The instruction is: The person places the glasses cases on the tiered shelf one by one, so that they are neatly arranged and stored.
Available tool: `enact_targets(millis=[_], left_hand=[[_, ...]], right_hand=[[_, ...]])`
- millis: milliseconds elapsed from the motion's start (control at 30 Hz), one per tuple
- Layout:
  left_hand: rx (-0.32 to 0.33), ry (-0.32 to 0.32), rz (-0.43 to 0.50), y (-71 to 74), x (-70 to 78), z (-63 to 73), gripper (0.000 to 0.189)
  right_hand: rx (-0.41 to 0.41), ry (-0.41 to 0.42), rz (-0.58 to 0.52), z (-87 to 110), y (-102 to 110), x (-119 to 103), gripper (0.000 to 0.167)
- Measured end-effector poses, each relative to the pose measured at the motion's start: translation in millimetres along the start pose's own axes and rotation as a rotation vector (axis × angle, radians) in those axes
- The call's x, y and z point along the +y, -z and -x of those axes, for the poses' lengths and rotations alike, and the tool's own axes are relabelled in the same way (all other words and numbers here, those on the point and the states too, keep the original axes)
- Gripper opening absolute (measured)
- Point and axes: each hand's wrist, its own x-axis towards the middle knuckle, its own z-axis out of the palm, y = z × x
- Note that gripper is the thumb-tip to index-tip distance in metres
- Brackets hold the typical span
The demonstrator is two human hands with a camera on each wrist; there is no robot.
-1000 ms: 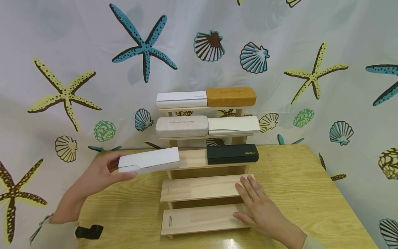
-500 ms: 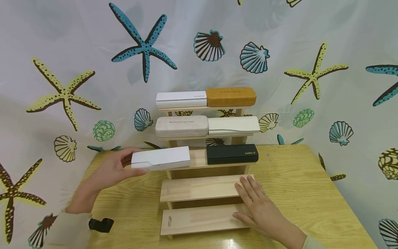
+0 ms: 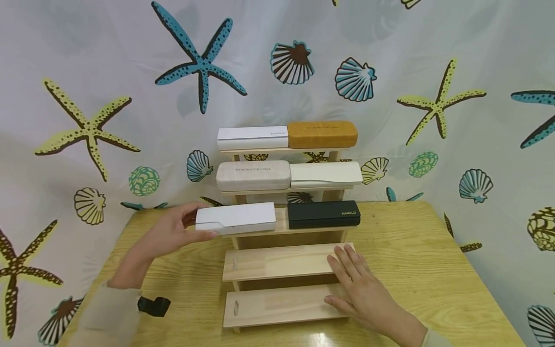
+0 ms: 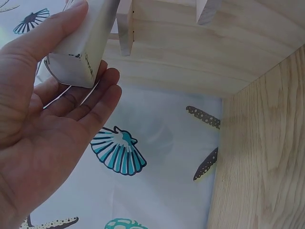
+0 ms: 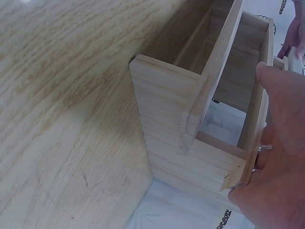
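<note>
My left hand [image 3: 173, 230] grips the left end of a white glasses case [image 3: 236, 218], thumb in front and fingers behind. The case lies over the left half of the middle step of a wooden tiered stand [image 3: 282, 262], beside a black glasses case [image 3: 323, 214]. In the left wrist view, the white case's end [image 4: 74, 69] sits between thumb and fingers. I cannot tell whether its underside touches the step. My right hand [image 3: 364, 294], fingers straight, rests on the right end of the stand's lower steps; the right wrist view shows it along the step edge.
A white case [image 3: 253, 138] and an orange case [image 3: 322, 135] fill the top step. Below them sit a pale grey case [image 3: 253, 176] and a cream case [image 3: 326, 174]. A wood-grain table [image 3: 416, 260] carries the stand; a patterned curtain [image 3: 277, 103] hangs behind.
My left hand has moved right with the white glasses case, bringing it from the stand's left side over the middle step and closer to the black case. My right hand has stayed put.
</note>
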Motion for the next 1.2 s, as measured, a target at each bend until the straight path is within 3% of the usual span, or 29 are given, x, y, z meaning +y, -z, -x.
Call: enact_targets(millis=[367,1200], left_hand=[[-0.026,0.023,0.025,-9.9,3.0,-8.0,0.054],[-0.031,0.041,-0.017,-18.9,2.9,-23.0,0.058]], right_hand=[[-0.035,-0.018,-0.02,2.9,2,-1,0.081],[-0.001,0.003,-0.006,-0.1,0,0,0.08]])
